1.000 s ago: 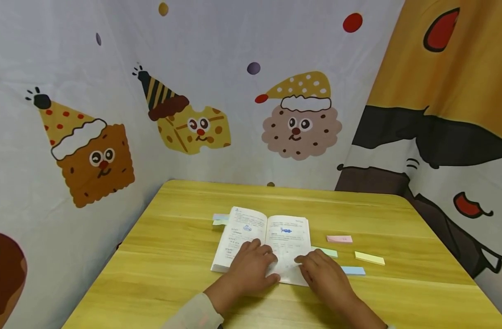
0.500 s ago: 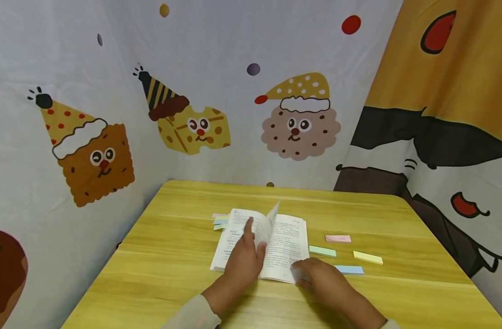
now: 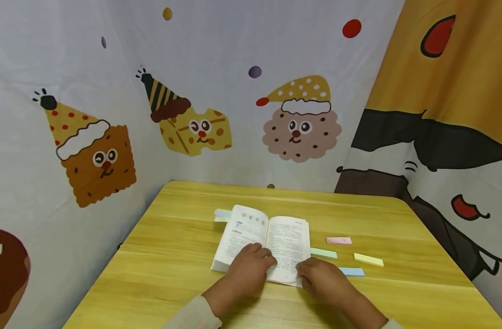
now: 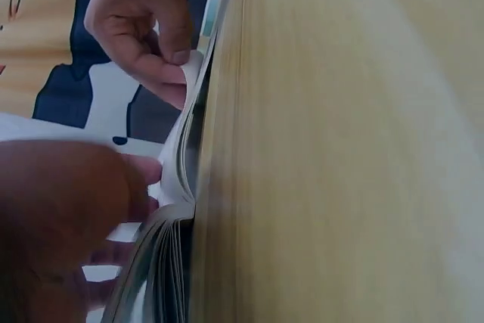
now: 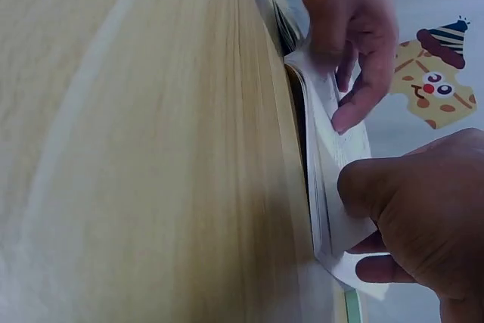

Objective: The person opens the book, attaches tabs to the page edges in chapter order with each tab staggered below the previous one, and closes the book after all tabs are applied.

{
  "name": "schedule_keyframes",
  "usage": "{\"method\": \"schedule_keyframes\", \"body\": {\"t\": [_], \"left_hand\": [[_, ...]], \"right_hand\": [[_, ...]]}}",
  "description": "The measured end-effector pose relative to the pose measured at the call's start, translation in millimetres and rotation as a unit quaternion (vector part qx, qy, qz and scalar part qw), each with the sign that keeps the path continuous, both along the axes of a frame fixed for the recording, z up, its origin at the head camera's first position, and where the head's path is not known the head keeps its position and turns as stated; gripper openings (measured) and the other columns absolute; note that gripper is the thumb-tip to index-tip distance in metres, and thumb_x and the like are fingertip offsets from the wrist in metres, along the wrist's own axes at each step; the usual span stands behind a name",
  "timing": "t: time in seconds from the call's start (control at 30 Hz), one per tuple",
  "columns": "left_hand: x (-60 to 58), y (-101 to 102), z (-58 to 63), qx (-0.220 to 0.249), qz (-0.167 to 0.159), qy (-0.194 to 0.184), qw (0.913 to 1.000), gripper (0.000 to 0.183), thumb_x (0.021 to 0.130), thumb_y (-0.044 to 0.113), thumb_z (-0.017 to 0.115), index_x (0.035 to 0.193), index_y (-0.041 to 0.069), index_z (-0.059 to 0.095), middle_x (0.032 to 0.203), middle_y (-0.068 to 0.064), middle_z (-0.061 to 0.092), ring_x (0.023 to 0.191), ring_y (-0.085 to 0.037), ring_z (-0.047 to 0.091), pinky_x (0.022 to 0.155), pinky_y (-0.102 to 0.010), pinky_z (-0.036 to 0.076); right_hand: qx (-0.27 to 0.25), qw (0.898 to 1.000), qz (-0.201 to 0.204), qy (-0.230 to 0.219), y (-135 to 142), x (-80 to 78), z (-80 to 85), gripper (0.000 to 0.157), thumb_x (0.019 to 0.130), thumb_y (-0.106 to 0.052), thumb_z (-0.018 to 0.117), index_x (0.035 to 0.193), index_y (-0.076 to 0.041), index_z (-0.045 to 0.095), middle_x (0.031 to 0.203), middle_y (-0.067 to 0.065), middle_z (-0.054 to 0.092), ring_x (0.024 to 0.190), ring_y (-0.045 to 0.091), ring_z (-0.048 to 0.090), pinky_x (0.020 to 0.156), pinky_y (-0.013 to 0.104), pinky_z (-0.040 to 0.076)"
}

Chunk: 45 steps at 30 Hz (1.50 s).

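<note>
An open book [image 3: 248, 235] lies on the table, its left page headed by a line of large characters. My left hand [image 3: 250, 268] rests over the lower part of the left page, fingertips at the inner margin by the spine. At the lower right corner of the right page is my right hand [image 3: 325, 279]. Seen from the left wrist, the thumb and fingers of that right hand [image 4: 147, 24] pinch the page edge. In the right wrist view my left hand [image 5: 352, 24] has its fingers bent down toward the paper, and the right thumb presses on the page [image 5: 325, 141].
Colored sticky tabs [image 3: 223, 215] stick out from the book's left edge. To its right lie a pink strip [image 3: 339, 240], a green strip [image 3: 324, 253], a yellow strip [image 3: 368, 259] and a blue strip [image 3: 352, 272]. A printed curtain [image 3: 242, 169] stands behind the wooden table [image 3: 172, 256].
Half a second ago a leaf stood upright by my left hand; now the book lies flat at different pages. My left hand has come back down to the spine; the right stays near the corner.
</note>
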<state>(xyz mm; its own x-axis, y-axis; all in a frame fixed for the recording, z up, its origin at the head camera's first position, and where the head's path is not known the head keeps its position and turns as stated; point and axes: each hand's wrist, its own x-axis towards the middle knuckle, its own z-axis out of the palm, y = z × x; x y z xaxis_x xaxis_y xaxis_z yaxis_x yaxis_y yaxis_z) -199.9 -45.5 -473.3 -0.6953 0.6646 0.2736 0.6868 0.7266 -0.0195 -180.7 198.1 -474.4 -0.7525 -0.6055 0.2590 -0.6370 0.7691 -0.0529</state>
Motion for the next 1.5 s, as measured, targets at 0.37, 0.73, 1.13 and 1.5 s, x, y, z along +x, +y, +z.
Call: {"method": "schedule_keyframes", "body": {"t": [0.37, 0.73, 1.13, 1.5], "left_hand": [[2.4, 5, -1.9, 0.038, 0.016, -0.032, 0.9987, 0.033, 0.081, 0.054, 0.064, 0.101, 0.028, 0.066, 0.108, 0.009, 0.057, 0.098, -0.016, 0.047, 0.090, -0.040, 0.039], [-2.0, 4, -3.0, 0.167, 0.105, -0.089, 0.9763, 0.065, 0.090, 0.032, 0.052, 0.144, 0.006, 0.029, 0.100, -0.009, 0.063, 0.091, -0.019, 0.059, 0.075, -0.035, 0.048], [-5.1, -8, -0.7, 0.126, 0.193, 0.050, 0.9718, 0.083, 0.073, 0.002, 0.073, 0.142, 0.034, 0.040, 0.144, -0.018, 0.027, 0.134, -0.042, 0.018, 0.103, -0.057, 0.022], [3.3, -2, -3.4, 0.040, 0.019, -0.063, 0.9970, 0.029, 0.087, 0.038, 0.059, 0.115, 0.033, 0.064, 0.116, 0.006, 0.053, 0.110, -0.019, 0.039, 0.095, -0.046, 0.030]], "right_hand": [[-0.095, 0.978, 0.032, 0.182, -3, -0.2, 14.8, 0.009, 0.082, -0.016, 0.061, 0.076, -0.021, 0.057, 0.097, -0.007, 0.057, 0.092, 0.012, 0.052, 0.067, 0.026, 0.047], [-0.051, 0.998, -0.023, 0.017, -3, 9.3, 0.1, 0.031, 0.075, -0.024, 0.078, 0.102, -0.016, 0.065, 0.100, -0.006, 0.062, 0.094, 0.010, 0.058, 0.076, 0.031, 0.050], [-0.005, 0.999, -0.034, -0.031, 2, 4.0, -2.0, 0.018, 0.081, -0.017, 0.072, 0.099, -0.019, 0.071, 0.094, -0.012, 0.064, 0.089, 0.008, 0.059, 0.074, 0.032, 0.050], [-0.078, 0.988, 0.002, 0.131, -4, 0.4, 10.6, 0.013, 0.076, -0.011, 0.068, 0.084, -0.021, 0.069, 0.100, -0.008, 0.056, 0.096, 0.011, 0.051, 0.068, 0.028, 0.049]]}}
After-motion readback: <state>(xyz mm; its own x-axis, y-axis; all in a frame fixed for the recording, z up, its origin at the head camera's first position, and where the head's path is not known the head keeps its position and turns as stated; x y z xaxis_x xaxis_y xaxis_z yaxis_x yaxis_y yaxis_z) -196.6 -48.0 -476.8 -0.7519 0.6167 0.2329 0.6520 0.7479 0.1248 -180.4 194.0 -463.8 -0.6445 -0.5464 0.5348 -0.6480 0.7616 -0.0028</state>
